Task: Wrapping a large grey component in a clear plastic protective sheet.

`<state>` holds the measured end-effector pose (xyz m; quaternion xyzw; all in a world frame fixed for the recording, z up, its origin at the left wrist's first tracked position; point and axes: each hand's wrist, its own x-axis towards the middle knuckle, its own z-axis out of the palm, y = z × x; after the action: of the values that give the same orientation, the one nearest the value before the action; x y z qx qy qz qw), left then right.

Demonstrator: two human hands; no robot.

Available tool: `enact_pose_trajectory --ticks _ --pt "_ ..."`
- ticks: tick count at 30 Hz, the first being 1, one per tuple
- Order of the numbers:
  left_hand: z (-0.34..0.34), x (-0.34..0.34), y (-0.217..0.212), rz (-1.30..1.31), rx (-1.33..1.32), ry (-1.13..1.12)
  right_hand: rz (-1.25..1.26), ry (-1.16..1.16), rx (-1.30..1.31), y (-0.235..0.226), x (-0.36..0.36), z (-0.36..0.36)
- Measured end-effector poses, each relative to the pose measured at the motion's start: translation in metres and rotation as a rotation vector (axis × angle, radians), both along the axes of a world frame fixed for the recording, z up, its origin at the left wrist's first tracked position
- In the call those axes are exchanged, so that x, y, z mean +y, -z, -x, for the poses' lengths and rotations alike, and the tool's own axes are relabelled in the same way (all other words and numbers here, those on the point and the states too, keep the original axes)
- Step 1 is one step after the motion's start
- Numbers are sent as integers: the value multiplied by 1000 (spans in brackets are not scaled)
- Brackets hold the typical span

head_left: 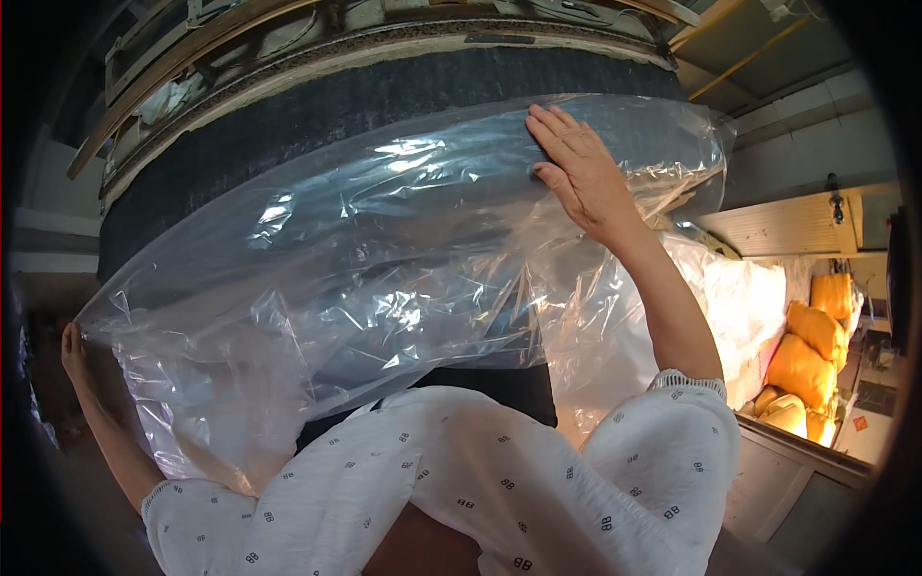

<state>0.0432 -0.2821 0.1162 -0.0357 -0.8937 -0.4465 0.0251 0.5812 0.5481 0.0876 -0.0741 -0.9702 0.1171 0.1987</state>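
Note:
A wide sheet of clear plastic film (384, 250) stretches in front of me, wrinkled and shiny, over a dark work surface (288, 144). At the far left, my left hand (72, 348) pinches the corner of the film. My right hand (581, 173) lies flat on the film near its far edge, fingers stretched out and thumb apart. The near part of the film hangs in folds toward my lap. Whether the film is one layer or more I cannot tell.
Behind the dark surface runs a machine frame (384, 48) with long bars. To the right, brightly lit white sheeting (749, 317) hangs beside several stacked yellow-orange bundles (807, 360). A pale ledge (788, 226) stands beyond my right arm.

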Motion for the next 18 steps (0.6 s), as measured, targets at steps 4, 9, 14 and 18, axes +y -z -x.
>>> enact_pose_trajectory --ticks 4,9,14,18 --pt "-48 32 -1 -84 -4 -1 -33 -25 50 5 -4 -7" --pt "-86 24 -19 46 50 18 371 163 114 10 33 26" --pt "-129 26 -11 161 256 -120 468 -14 -30 -13 61 48" --pt "-123 130 -40 249 551 -115 551 144 259 -74 88 44"
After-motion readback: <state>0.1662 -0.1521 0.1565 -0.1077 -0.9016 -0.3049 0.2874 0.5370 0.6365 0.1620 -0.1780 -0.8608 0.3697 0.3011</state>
